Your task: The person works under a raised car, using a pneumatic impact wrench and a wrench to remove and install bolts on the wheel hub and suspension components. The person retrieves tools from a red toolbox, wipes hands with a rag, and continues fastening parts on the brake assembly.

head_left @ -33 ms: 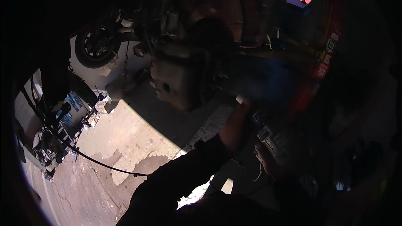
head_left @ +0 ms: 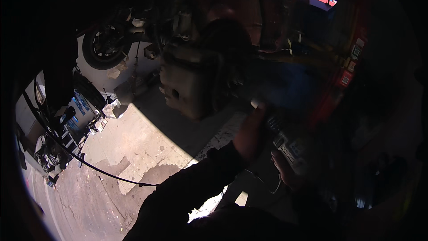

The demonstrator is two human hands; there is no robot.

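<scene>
Handheld tool [head_left: 289,152] sits low and right of the boxy grey housing [head_left: 187,87], your right hand [head_left: 285,172] apparently wrapped around it. Your left hand [head_left: 249,136] is beside its front end; I cannot tell its grip. Work seems underway; gloom hides what's finished and what remains.

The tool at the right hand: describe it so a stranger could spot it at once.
Start at the sunlit patch of floor and go right, past the left hand, to the right hand. The tool is in its grip, dim in shade. Its long greyish body with a ribbed neck sets it apart from the small white piece at the left hand.
</scene>
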